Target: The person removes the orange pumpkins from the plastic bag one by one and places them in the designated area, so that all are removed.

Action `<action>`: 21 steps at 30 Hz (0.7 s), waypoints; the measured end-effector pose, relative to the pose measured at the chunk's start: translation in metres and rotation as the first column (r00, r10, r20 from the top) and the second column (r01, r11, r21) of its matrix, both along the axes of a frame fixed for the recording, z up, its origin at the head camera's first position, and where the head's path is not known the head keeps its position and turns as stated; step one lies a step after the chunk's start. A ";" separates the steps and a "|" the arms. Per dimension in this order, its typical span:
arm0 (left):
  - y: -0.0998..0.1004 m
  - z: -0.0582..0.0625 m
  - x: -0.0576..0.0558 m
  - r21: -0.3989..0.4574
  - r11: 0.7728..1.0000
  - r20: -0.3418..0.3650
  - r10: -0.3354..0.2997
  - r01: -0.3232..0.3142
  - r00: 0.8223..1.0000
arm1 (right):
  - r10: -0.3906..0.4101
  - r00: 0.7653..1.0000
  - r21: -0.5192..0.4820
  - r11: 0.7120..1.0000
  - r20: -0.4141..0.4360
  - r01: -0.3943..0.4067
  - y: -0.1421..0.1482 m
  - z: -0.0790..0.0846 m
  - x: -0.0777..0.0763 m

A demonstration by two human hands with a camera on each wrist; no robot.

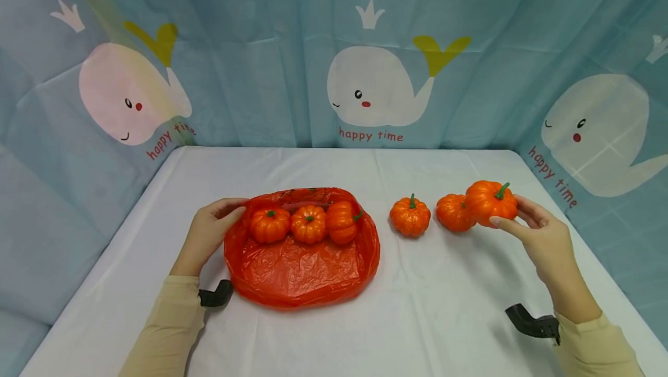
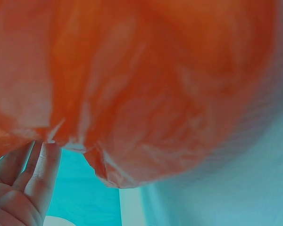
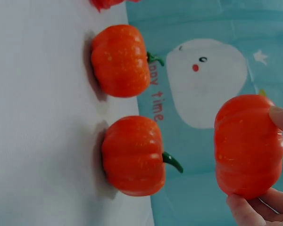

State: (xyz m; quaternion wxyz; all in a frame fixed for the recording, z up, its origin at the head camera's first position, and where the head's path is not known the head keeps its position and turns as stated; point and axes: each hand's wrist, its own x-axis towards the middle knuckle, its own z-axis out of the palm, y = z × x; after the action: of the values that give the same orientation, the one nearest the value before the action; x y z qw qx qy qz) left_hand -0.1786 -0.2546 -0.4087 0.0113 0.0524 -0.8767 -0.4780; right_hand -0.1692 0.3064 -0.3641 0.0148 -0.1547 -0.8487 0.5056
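My right hand (image 1: 545, 238) holds a small orange pumpkin (image 1: 487, 203) with a green stem, raised above the table at the right. In the right wrist view, thumb and fingers grip this pumpkin (image 3: 249, 146) from opposite sides. Two more pumpkins stand on the table to its left: one (image 1: 453, 214) partly hidden behind the held one, the other (image 1: 410, 216) nearer the bag. At the left, my left hand (image 1: 211, 232) pinches the upper left rim of an open red plastic bag (image 1: 302, 272). Inside the bag, three pumpkins (image 1: 308, 224) sit in a row along its far side.
A white cloth covers the table (image 1: 407, 307). Behind and beside it hangs a blue curtain (image 1: 261, 93) printed with whales. Black wrist mounts (image 1: 532, 323) stick out inward from both sleeves.
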 end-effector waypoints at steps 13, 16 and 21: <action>0.000 0.000 -0.001 -0.001 1.000 0.011 0.006 -0.006 1.000 | -0.089 0.996 -0.030 0.996 0.025 0.090 0.018 -0.010 -0.015; 0.000 0.000 -0.001 0.002 1.000 0.011 0.005 -0.005 1.000 | -0.118 0.992 -0.045 0.992 0.037 0.119 0.022 -0.013 -0.018; 0.000 -0.001 -0.001 0.009 1.000 0.002 0.001 -0.001 1.000 | -0.156 0.986 -0.079 0.984 0.059 0.160 0.029 -0.017 -0.022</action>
State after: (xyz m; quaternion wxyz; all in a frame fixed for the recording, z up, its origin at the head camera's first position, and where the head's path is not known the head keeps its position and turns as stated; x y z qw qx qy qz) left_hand -0.1800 -0.2549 -0.4099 0.0105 0.0536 -0.8746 -0.4817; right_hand -0.1916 0.3354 -0.3808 0.0261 -0.2353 -0.8121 0.5334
